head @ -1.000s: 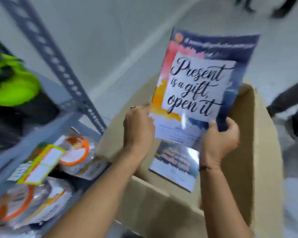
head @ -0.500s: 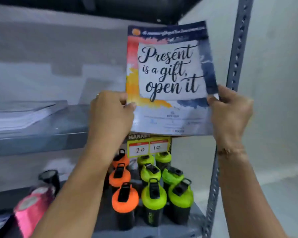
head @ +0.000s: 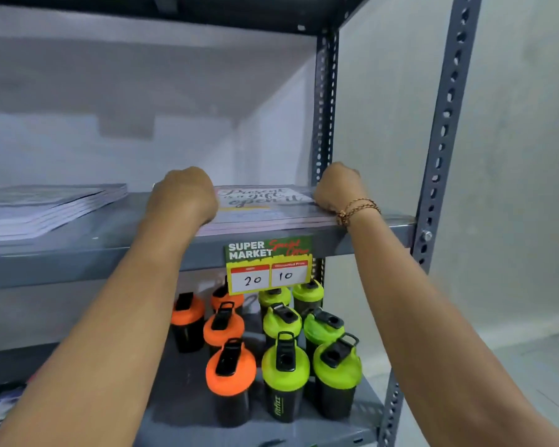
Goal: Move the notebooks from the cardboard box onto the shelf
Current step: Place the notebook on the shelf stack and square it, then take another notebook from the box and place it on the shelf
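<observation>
The notebook [head: 265,201] with "Present is a gift, open it" on its cover lies flat on the grey metal shelf [head: 110,246], on top of a thin pile at the shelf's right end. My left hand [head: 183,195] grips its left edge and my right hand [head: 336,188] grips its right edge, fingers curled over the far side and hidden. A second stack of notebooks [head: 52,208] rests on the same shelf at the left. The cardboard box is out of view.
A "Super Market" price tag [head: 269,264] hangs from the shelf's front edge. Below stand several orange-lidded shaker bottles [head: 229,375] and green-lidded shaker bottles [head: 286,372]. Perforated grey uprights [head: 442,130] frame the right side; a pale wall is behind.
The notebook went from being held upright in front of the rack to lying flat on the shelf's right end. Both hands moved forward and down with it.
</observation>
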